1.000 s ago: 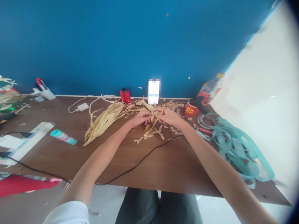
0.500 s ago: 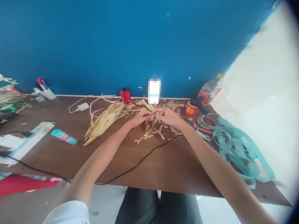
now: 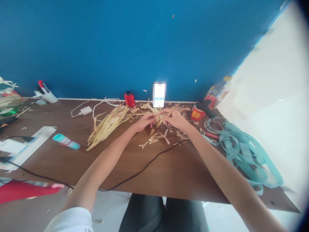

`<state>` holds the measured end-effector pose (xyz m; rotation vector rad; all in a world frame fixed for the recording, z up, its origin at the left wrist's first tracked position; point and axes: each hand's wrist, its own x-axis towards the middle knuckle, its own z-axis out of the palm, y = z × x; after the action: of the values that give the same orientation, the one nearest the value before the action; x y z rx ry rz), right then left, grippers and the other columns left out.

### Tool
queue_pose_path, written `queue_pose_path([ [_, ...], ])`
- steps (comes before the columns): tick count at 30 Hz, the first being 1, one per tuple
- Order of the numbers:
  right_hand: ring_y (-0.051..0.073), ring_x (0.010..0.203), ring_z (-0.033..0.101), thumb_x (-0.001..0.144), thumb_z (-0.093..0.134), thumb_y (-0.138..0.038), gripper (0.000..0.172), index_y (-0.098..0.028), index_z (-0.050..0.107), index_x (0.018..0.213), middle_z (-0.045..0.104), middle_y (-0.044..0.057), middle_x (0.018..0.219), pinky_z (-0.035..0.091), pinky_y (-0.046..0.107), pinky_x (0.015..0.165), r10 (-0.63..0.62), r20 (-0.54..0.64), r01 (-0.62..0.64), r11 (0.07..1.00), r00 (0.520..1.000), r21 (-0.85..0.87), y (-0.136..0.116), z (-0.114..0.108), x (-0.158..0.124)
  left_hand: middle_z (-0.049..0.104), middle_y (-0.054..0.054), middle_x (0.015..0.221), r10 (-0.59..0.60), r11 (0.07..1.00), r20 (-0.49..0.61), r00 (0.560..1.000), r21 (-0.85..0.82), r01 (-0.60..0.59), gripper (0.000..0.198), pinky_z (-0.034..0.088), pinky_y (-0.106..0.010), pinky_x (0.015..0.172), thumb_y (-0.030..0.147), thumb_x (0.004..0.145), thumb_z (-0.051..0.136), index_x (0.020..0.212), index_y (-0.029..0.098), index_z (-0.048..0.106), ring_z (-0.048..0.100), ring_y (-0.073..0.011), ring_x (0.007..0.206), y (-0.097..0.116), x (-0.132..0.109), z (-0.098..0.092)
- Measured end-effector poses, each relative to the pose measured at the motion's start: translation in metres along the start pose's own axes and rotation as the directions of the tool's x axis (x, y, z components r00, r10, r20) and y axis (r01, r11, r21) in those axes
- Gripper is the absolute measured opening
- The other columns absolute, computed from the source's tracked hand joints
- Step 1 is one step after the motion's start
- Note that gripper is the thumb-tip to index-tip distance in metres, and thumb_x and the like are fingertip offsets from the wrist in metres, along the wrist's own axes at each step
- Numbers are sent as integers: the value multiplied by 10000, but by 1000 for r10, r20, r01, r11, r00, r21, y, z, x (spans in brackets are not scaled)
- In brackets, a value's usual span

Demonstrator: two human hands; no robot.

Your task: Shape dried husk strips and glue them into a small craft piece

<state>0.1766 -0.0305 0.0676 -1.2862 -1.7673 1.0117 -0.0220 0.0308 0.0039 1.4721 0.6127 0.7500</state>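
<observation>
Over a litter of dry husk scraps (image 3: 154, 139), my left hand (image 3: 145, 122) and my right hand (image 3: 175, 120) meet near the back of the brown table. Between them is a pale piece of dried corn husk (image 3: 157, 118), pinched by the fingers of both hands. Its exact shape is partly hidden by the fingertips. To the left of my hands lies a bundle of long yellowish corn husks (image 3: 108, 126). Just behind the hands, a lit phone (image 3: 159, 95) with a blurred screen leans on the blue wall.
A red spool (image 3: 129, 99) stands by the wall. On the right are a red paper cup (image 3: 197, 114), a black glue gun (image 3: 207, 108) and tangled teal ribbon (image 3: 238, 145). A black cable (image 3: 145, 168) crosses the table. A power strip (image 3: 36, 143) and blue tube (image 3: 66, 141) lie left.
The fingers of both hands have shifted slightly around the husk piece, which shows a bit more between them. Everything else on the table stays in place.
</observation>
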Motion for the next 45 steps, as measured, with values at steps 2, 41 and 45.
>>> queue_pose_path([
  [2,90,461,515,798,560,-277,218,-181,664,965,618,-13,564,395,193,459,1,-4,-1,1000,1000,2,1,-2,1,537,16,658,-15,1000,-11,1000,-22,15,318,394,-186,504,369,756,685,951,135,594,479,-59,522,0,0,0],
  [41,130,489,595,779,626,-378,209,-215,498,754,651,-13,593,375,214,431,202,-196,-87,876,960,474,17,64,0,486,26,514,-2,969,8,1000,-245,4,122,358,-231,510,190,679,532,783,148,482,479,-104,481,4,1,18],
  [45,126,484,595,762,633,-340,189,-212,494,745,641,-17,577,379,203,428,223,-186,-101,856,957,508,19,66,1,451,41,480,-5,960,-2,1000,-279,4,106,359,-237,491,231,731,508,801,152,500,464,-112,439,8,-1,30],
])
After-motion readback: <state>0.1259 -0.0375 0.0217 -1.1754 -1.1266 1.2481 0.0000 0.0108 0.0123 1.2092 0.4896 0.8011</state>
